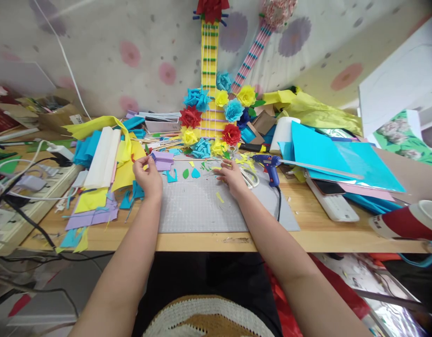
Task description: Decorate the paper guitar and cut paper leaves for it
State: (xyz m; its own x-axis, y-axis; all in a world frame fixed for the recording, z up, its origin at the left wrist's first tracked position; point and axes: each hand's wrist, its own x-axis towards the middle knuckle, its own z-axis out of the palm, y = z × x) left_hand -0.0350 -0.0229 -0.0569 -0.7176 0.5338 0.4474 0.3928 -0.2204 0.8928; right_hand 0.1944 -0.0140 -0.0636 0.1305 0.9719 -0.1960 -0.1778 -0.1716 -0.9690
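My left hand (148,177) is closed in a pinch at the left edge of a purple paper piece (163,161), above the mat's back left corner. My right hand (232,178) hovers over the cutting mat (202,210) with its fingers stretched out and apart, and I see nothing held in it. A thin stick (197,160) runs between the two hands. White-handled scissors (250,178) lie just right of my right hand. Between my hands are a green paper leaf (185,173), a blue paper petal (195,173) and small scraps.
A blue glue gun (268,164) lies at the mat's right. Behind stands a yellow paper guitar (209,61) with paper flowers. Coloured paper (97,154) is piled left, near a power strip (37,201). Blue sheets (321,150), a phone (328,186) and a paper cup (408,221) are right.
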